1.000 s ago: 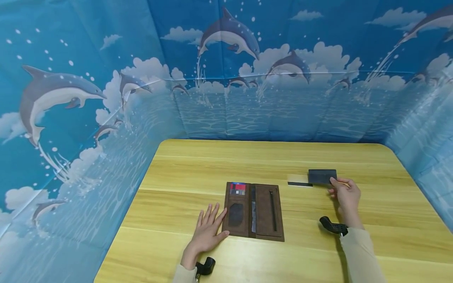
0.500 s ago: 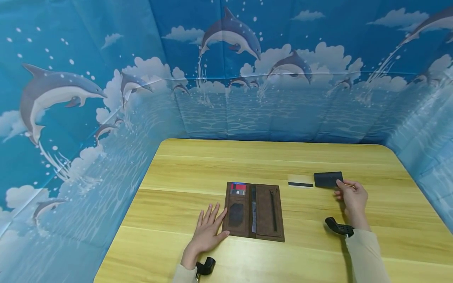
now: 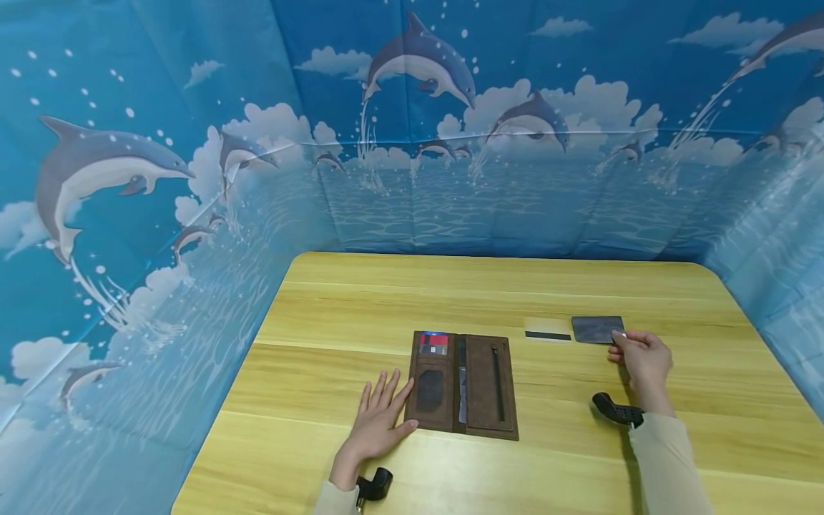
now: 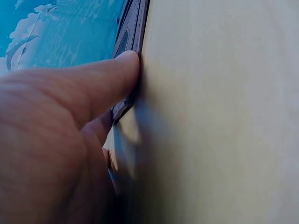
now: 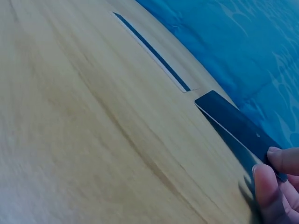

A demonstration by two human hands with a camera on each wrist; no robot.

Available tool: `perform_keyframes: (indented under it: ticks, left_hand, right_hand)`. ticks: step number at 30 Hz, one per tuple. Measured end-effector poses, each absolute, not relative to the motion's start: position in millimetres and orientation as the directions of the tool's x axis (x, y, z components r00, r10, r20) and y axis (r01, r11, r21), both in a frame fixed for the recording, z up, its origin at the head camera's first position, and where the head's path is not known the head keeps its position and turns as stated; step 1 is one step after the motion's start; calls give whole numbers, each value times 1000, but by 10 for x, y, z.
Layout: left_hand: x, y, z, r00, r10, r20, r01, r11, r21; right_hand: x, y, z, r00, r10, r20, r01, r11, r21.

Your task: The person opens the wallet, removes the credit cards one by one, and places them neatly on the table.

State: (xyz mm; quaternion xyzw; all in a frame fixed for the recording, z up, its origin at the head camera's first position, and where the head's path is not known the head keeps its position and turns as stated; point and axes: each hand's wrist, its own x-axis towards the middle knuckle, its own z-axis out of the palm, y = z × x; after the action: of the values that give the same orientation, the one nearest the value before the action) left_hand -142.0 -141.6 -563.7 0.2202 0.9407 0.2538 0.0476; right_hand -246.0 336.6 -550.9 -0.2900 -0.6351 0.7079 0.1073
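A pale yellow wood-grain surface [image 3: 450,286] with rounded far corners meets creased blue curtains [image 3: 489,207] printed with leaping dolphins, clouds and rippling water; a soft glare lies on the near wood.

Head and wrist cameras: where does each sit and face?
Head: worn on the head, facing forward and down over the table; left hand, right hand and sleeves show.
Left wrist: on that wrist, facing the wallet; thumb shows.
Right wrist: on that wrist, facing the dark card; fingers show.
Head and right wrist share the striped card.

No text legible: red card [image 3: 433,340] and dark card [image 5: 238,127] marked, but too small to read.
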Motion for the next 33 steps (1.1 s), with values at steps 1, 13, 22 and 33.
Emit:
perform_keyframes:
  ticks: [1,13,22,33]
  left_hand:
    - [-1420,-1417,-5637,-897,440,29,394,769,504]
    - [-1447,-1424,-5644,-891,452,45,411,761,501]
    - [-1466,-1448,-5733,-878,467,106,451,731,512]
    - [-1444,-1446,-5752,-890,451,61,417,754,508]
  right_hand:
    - [-2461,3369,-5512,-802,528,-280,231,-157,-960]
    - [-2456,3323,-5475,-777,583,-237,321,43,-946]
    - [-2470,3307,-5461,-793,576,-201,357,171,-919]
    - [-2466,3276,-5484,-809,568,-154,352,257,-900]
